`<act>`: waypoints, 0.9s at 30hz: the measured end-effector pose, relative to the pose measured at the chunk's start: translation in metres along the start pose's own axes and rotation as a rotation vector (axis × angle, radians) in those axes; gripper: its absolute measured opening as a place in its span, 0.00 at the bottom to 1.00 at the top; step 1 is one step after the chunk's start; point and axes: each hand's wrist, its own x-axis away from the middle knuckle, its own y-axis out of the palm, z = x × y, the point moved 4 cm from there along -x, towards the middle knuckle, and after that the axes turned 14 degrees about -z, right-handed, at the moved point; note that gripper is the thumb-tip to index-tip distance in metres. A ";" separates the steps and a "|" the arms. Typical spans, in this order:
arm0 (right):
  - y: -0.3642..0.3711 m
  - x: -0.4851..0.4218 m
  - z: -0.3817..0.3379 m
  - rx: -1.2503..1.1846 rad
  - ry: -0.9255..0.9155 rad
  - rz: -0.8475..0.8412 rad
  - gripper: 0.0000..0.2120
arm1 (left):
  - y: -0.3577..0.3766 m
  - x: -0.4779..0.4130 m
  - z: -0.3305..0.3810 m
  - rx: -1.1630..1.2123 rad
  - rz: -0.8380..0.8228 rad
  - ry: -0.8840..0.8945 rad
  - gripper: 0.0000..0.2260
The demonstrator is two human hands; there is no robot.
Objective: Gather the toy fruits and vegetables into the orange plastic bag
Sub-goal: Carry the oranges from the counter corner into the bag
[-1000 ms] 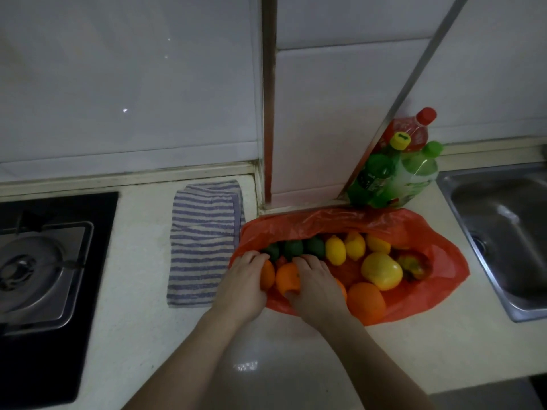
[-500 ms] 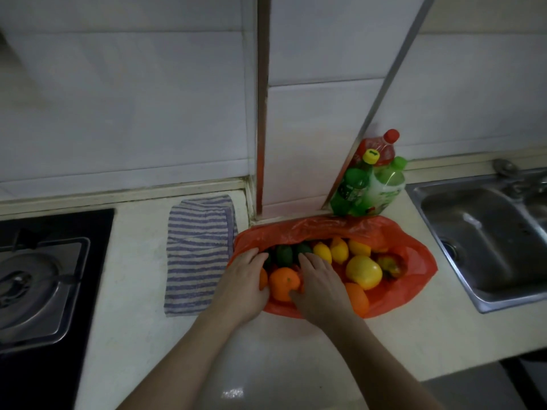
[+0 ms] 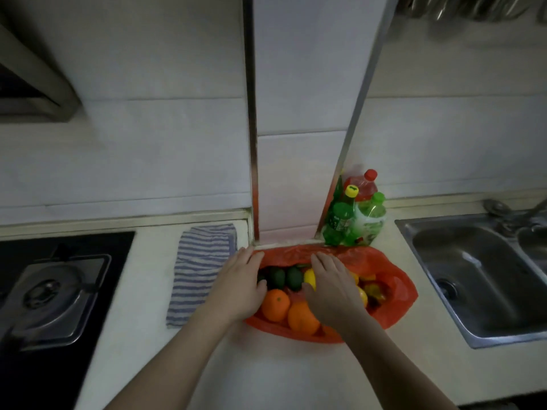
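The orange plastic bag (image 3: 393,291) lies open on the counter against the wall pillar. Inside it sit two toy oranges (image 3: 275,304) at the near edge, two dark green fruits (image 3: 285,278) behind them, a yellow lemon (image 3: 309,278) and more yellow and reddish pieces (image 3: 376,292) to the right. My left hand (image 3: 239,287) lies flat over the bag's left side, fingertips at its far rim. My right hand (image 3: 333,287) rests palm down over the middle of the fruit, fingers stretched toward the far rim. Neither hand grips a fruit that I can see.
A blue-striped cloth (image 3: 201,267) lies left of the bag. Several drink bottles (image 3: 355,217) stand behind it by the wall. A gas hob (image 3: 53,294) is at the far left, a steel sink (image 3: 479,276) at the right.
Both hands have slid forward from the near oranges to the far rim of the bag. The two oranges at the near edge are now uncovered. The camera has tilted upward.
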 end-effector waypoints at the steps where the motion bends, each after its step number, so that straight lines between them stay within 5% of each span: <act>1: -0.006 0.002 0.007 0.009 -0.013 0.005 0.31 | -0.003 0.003 0.007 -0.008 0.022 -0.003 0.29; 19: -0.051 0.017 0.088 0.029 -0.154 0.052 0.31 | 0.000 0.015 0.083 -0.034 0.136 -0.135 0.28; 27: -0.034 0.025 0.082 0.041 -0.134 0.007 0.31 | 0.025 0.018 0.075 0.015 0.045 -0.150 0.28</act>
